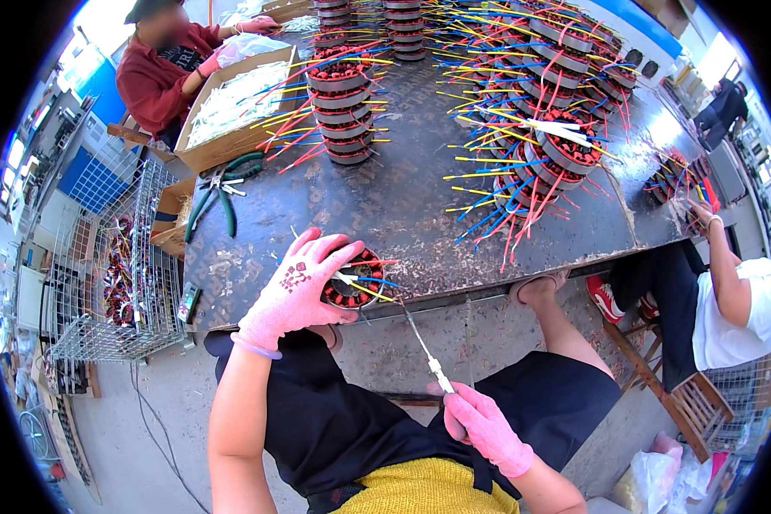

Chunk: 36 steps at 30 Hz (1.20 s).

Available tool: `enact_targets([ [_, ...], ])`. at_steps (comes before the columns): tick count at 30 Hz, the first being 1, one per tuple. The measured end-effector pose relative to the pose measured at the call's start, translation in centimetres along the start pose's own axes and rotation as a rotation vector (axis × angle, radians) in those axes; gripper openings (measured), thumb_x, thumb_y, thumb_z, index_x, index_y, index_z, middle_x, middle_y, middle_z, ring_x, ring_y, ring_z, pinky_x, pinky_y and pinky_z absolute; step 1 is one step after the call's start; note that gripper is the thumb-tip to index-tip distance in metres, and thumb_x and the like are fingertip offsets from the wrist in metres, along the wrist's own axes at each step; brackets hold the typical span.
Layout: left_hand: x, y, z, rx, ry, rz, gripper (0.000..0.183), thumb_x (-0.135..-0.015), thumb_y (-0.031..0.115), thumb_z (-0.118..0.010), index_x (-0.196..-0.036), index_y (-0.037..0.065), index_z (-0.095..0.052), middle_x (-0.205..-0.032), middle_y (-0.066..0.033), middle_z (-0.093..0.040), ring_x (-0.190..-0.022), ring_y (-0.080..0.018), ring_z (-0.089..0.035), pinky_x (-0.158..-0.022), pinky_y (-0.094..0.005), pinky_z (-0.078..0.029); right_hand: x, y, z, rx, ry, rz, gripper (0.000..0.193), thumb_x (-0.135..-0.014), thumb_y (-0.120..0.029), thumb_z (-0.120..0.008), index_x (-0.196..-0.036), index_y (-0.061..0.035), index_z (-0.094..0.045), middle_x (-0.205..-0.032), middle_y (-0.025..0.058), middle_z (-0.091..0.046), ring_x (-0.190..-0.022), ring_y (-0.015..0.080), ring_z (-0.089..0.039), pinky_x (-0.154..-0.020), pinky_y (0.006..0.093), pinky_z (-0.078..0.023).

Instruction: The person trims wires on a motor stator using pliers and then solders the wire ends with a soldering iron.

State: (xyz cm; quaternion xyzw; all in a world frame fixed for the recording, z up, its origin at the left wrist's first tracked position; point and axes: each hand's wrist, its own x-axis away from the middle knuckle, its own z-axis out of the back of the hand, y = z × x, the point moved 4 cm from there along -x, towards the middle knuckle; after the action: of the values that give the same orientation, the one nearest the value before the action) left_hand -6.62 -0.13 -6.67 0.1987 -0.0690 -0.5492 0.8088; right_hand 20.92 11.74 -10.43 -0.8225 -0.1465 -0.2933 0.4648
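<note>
A pink-gloved left hand (298, 284) of mine is wrapped over the left side of a motor stator (343, 295) at the table's near edge. The stator has red windings, with yellow, blue, red and white lead wires sticking out to the right. My right hand (488, 428), also in a pink glove, is closed around the handle of a long thin tool (419, 337) with a slim metal shaft and a white collar. Its tip reaches up close to the wire ends beside the stator; I cannot tell whether it touches them. Fingers hide part of the stator.
On the dark table (334, 206) stand a stack of stators (343, 107) and a larger cluster of stators (548, 111) with wires jutting out. Green-handled pliers (223, 188) lie near a cardboard box (240, 103) of white sleeves. A wire basket (116, 274) stands left. Two people sit at the table.
</note>
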Motion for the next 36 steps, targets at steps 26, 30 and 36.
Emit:
enact_targets([
  [26,-0.1,0.07,-0.24,-0.008,0.0,-0.016,0.093,-0.056,0.028,-0.086,-0.138,0.012,-0.046,-0.135,-0.0129,-0.048,-0.131,-0.0408,-0.038,-0.115,-0.0497,-0.025,0.17,-0.21,-0.18,-0.013,-0.031,0.005,0.04,-0.102,-0.026,-0.046,-0.133,-0.0015,-0.049,-0.072,-0.0049,-0.042,-0.062,0.0044,-0.039,-0.055,0.0194,-0.031],
  [30,0.0,-0.16,-0.43,-0.015,-0.005,-0.001,0.093,-0.056,0.029,-0.086,-0.138,0.012,-0.047,-0.136,-0.0128,-0.048,-0.131,-0.0412,-0.038,-0.114,-0.0498,-0.026,0.06,0.07,-0.1,-0.016,-0.042,0.025,0.04,-0.102,-0.026,-0.046,-0.133,-0.0009,-0.049,-0.072,-0.0048,-0.043,-0.062,0.0045,-0.04,-0.055,0.0195,-0.031],
  [36,-0.21,0.11,-0.34,-0.011,-0.014,0.002,0.093,-0.056,0.029,-0.086,-0.138,0.012,-0.046,-0.136,-0.0121,-0.048,-0.132,-0.0408,-0.037,-0.114,-0.0499,-0.026,-0.01,-0.05,-0.12,0.008,-0.039,0.033,0.039,-0.103,-0.025,-0.045,-0.133,-0.001,-0.049,-0.072,-0.0047,-0.044,-0.062,0.0043,-0.04,-0.055,0.0196,-0.031],
])
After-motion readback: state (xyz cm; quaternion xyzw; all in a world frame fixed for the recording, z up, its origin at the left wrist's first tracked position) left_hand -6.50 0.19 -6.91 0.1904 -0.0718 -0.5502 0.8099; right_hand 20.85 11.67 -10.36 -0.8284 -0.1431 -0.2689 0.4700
